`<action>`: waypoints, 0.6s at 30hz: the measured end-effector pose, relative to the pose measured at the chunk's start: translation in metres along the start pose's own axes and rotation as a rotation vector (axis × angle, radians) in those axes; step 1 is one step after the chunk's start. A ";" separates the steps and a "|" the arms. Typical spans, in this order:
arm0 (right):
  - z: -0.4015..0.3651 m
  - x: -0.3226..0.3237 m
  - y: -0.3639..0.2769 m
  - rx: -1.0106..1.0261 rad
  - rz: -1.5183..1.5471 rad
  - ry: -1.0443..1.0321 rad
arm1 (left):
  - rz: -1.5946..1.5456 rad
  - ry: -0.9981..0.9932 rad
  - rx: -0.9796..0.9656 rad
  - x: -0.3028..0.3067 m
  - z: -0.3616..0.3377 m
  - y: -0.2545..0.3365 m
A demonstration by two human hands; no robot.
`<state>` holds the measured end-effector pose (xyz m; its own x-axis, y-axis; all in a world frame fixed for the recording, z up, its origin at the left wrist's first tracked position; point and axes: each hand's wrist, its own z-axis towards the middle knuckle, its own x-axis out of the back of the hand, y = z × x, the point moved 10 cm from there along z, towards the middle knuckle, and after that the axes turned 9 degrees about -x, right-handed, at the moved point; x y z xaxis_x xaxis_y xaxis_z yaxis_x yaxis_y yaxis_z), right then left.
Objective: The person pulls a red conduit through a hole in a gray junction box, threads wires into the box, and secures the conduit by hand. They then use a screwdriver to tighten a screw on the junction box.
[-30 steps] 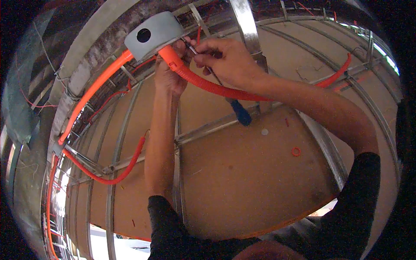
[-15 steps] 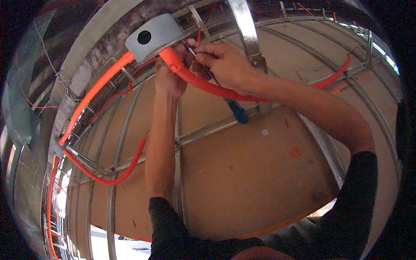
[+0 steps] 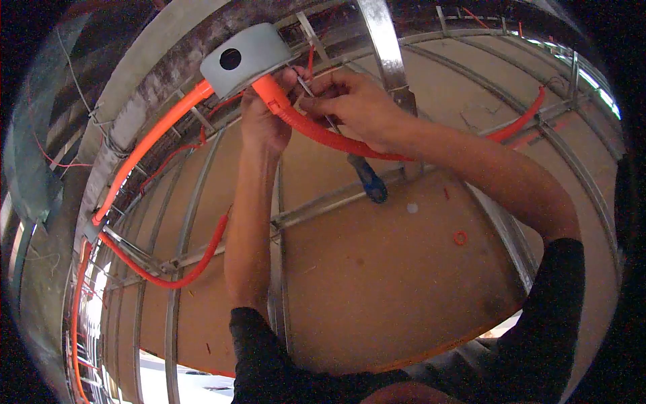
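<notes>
A grey round junction box (image 3: pixel 254 52) with a dark hole in its side hangs near the top, with orange conduits joined to it. My left hand (image 3: pixel 268 124) is raised against the box's underside, behind the corrugated orange conduit (image 3: pixel 316 133). Its fingertips are bent close together near the box rim; what they hold is hidden. Just right of them, my right hand (image 3: pixel 353 101) pinches the thin metal shaft of a screwdriver (image 3: pixel 368 180). The tool's blue and dark handle hangs below that hand, past the conduit, and its tip points up toward the left fingers.
Metal ceiling framing (image 3: pixel 336 200) crosses below brown boards (image 3: pixel 377 269). A smooth orange conduit (image 3: pixel 145 148) runs down the left side to a small grey fitting (image 3: pixel 92 231). Other red corrugated conduit ends (image 3: pixel 205 262) hang at the left and right. A concrete beam (image 3: pixel 158 57) curves behind the box.
The box and conduits sit slightly further right in the view. My right fingers have curled more around the shaft, and the screwdriver's handle has tipped slightly lower.
</notes>
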<state>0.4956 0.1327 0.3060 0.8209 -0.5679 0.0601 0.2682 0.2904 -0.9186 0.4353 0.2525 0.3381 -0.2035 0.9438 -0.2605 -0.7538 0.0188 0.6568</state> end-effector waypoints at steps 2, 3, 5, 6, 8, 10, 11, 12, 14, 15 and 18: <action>0.005 0.001 0.005 0.014 0.014 0.017 | -0.004 -0.030 0.045 -0.006 -0.004 -0.001; 0.007 0.003 0.007 0.028 0.027 0.034 | -0.008 -0.060 0.089 -0.010 -0.007 -0.003; -0.001 -0.005 -0.002 0.029 0.120 0.013 | -0.001 -0.115 0.096 -0.027 -0.015 0.006; -0.005 -0.008 -0.007 0.029 0.213 -0.008 | 0.006 -0.171 0.104 -0.036 -0.019 0.009; -0.007 -0.009 -0.008 0.014 0.169 -0.019 | 0.054 -0.114 0.093 -0.022 -0.015 0.004; -0.012 -0.009 -0.012 0.004 0.118 -0.033 | 0.099 -0.057 0.074 -0.004 -0.007 -0.003; -0.019 -0.009 -0.016 0.015 0.100 -0.033 | 0.074 -0.045 0.059 0.003 -0.003 -0.006; -0.024 -0.008 -0.019 0.026 0.082 -0.030 | 0.050 -0.034 0.045 0.010 0.000 -0.008; -0.013 -0.001 -0.009 0.029 -0.003 -0.027 | 0.075 -0.008 0.020 0.009 -0.001 -0.006; -0.008 0.000 -0.004 0.032 -0.085 -0.022 | 0.102 0.017 -0.004 0.009 -0.001 -0.004; -0.010 -0.003 -0.007 0.033 -0.004 -0.052 | 0.160 -0.036 0.062 0.006 -0.004 -0.009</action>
<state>0.4865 0.1242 0.3086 0.8448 -0.5283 0.0847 0.2871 0.3139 -0.9050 0.4387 0.2565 0.3279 -0.2941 0.9477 -0.1241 -0.6731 -0.1132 0.7308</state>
